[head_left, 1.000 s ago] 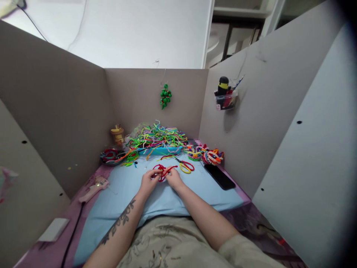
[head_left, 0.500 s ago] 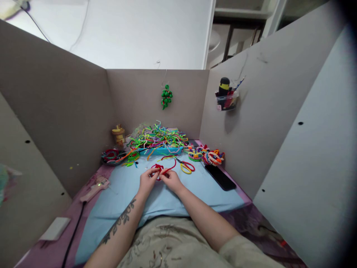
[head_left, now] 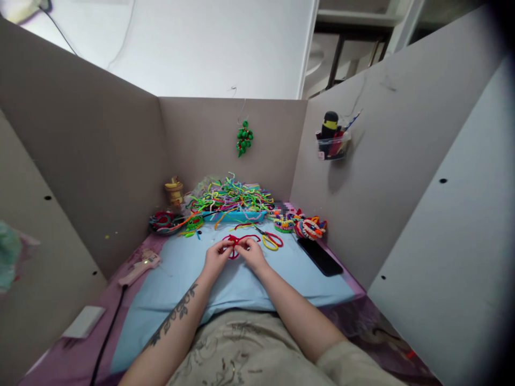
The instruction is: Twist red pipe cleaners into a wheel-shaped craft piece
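Note:
Between my two hands is a piece of bent red pipe cleaner [head_left: 233,255], looped and knotted, with one free end trailing right. My left hand [head_left: 218,258] pinches it from the left, thumb and fingertips pressed together. From the other side my right hand [head_left: 251,254] pinches the same piece, its fingertips almost touching the left ones. The fingers cover part of the loops. Just right of my right hand lie scissors [head_left: 270,242] with one red and one yellow handle, on the light blue cloth [head_left: 181,279].
Behind the hands a blue tray [head_left: 233,217] bears a heap of pipe cleaners [head_left: 229,195]. A phone [head_left: 319,257] and woven colourful pieces [head_left: 309,228] lie right. Left are a pink glue gun [head_left: 140,268], its black cord and a white box [head_left: 83,323]. Grey panels [head_left: 193,134] stand around.
The red free end beside my right hand has swung from standing up to lying lower, toward the right. My fingertips have drawn closer together. The whole view has shifted slightly.

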`<state>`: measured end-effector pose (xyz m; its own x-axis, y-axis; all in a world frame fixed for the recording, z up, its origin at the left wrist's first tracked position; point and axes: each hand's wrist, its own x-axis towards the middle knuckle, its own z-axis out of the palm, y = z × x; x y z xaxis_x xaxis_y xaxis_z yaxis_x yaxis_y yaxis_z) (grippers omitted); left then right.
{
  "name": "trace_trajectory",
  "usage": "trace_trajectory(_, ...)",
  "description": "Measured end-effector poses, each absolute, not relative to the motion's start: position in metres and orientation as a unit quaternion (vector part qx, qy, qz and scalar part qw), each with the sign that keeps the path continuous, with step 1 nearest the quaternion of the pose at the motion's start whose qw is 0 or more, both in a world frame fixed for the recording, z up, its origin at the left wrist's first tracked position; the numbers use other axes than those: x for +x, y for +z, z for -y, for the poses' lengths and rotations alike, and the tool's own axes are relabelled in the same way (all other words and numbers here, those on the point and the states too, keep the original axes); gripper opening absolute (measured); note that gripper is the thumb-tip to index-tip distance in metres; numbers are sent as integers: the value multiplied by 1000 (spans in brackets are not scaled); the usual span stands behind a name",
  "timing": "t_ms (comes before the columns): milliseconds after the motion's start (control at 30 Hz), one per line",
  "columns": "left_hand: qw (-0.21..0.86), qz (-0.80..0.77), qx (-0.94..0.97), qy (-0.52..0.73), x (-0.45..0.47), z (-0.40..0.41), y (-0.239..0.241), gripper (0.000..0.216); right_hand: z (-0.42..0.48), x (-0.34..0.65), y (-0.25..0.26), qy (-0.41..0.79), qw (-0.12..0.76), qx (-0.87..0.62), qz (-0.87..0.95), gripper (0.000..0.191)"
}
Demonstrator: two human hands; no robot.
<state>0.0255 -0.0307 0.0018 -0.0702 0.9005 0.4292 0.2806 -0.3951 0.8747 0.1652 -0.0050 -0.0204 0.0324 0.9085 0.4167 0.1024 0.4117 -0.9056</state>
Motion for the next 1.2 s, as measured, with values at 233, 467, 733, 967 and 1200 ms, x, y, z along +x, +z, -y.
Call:
trace_trajectory(233, 293, -446, 637, 556, 28, 32, 3, 24, 6, 165, -19, 284, 575, -426, 638, 19)
trace_trajectory(467, 295, -434, 660, 538, 28, 32, 0, 40, 7, 168, -17, 294, 606, -385, 630, 21)
trace_trajectory(733, 320, -434, 648, 538, 27, 30, -5, 42, 7, 167, -15, 376, 610, -390, 578, 21)
trace_trajectory(967, 301, -425, 681, 514, 28, 33, -6, 38, 4, 171, -18, 410, 616, -390, 549, 32)
trace_trajectory(1200, 406, -383, 638, 530, 26, 28, -10, 42, -2, 177, -21, 418, 619, -405, 527, 23)
